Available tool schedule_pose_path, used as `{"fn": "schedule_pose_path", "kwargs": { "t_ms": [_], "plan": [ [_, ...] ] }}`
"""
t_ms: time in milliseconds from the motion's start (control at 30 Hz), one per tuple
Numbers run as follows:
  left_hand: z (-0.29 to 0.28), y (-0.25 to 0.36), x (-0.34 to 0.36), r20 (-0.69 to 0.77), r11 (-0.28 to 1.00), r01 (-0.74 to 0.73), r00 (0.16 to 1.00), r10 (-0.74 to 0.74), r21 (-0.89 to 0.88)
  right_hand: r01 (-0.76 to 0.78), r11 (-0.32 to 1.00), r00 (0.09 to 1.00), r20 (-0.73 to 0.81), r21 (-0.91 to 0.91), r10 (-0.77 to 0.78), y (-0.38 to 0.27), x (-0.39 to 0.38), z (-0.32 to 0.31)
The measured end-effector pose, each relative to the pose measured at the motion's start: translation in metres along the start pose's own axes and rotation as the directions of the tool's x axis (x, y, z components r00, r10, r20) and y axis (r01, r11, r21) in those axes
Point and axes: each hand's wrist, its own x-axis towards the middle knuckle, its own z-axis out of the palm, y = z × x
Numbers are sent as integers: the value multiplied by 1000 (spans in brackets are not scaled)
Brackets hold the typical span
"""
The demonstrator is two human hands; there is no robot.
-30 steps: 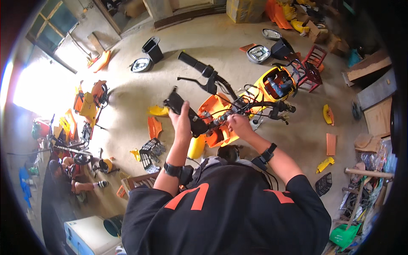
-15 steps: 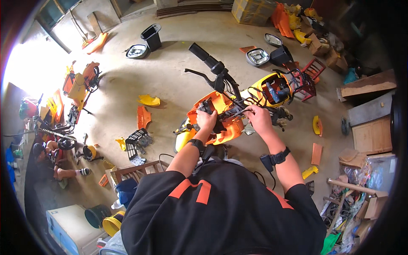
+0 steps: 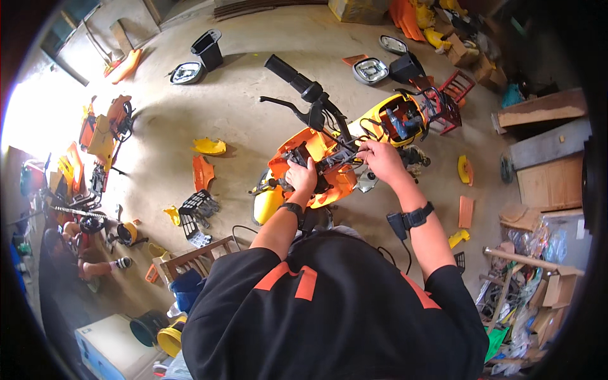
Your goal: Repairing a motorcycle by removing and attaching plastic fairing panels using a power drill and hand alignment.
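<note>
A partly stripped yellow and orange scooter stands before me, its handlebar (image 3: 294,76) with black grip and lever reaching up and left. My left hand (image 3: 302,177) is closed around a black part (image 3: 296,154) inside the orange front shell (image 3: 313,140). Its fingertips are partly hidden, and the part's exact kind is unclear. Over the middle of the frame, my right hand (image 3: 383,161) has its fingers pinched at the dark cables (image 3: 345,155). What lies between those fingertips is too small to make out. A blue power tool (image 3: 400,125) rests in the scooter's open yellow compartment (image 3: 375,114).
Yellow (image 3: 209,147) and orange panels (image 3: 202,172) and a black crate-like grille (image 3: 193,212) lie left on the floor. A wooden chair (image 3: 202,256) stands near my left side. Another dismantled scooter (image 3: 104,139) is far left, beside a seated person (image 3: 95,269). Cardboard and scrap crowd the right.
The view has shifted slightly, so the whole scene sits a little further left and up. Both hands keep about the same places on the scooter.
</note>
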Motion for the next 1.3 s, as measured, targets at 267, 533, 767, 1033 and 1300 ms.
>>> {"fn": "schedule_pose_path", "kwargs": {
  "t_ms": [267,533,767,1033,1300],
  "plan": [
    [4,2,-6,-39,993,95,994,-98,-70,29,995,997,-72,91,-23,16,-26,14],
    [0,4,-3,25,987,99,995,-97,-128,84,996,969,-232,-28,-88,18,-38,20],
    [-10,15,0,69,980,176,983,-170,-92,149,988,961,-230,-46,-156,17,-31,19],
    [-13,4,-6,65,994,103,993,-100,-44,136,991,974,-182,-3,-134,20,-34,25],
    [-26,-37,21,-168,947,-87,985,36,-309,17,996,991,-133,88,-5,10,-63,15]
  ]
}}
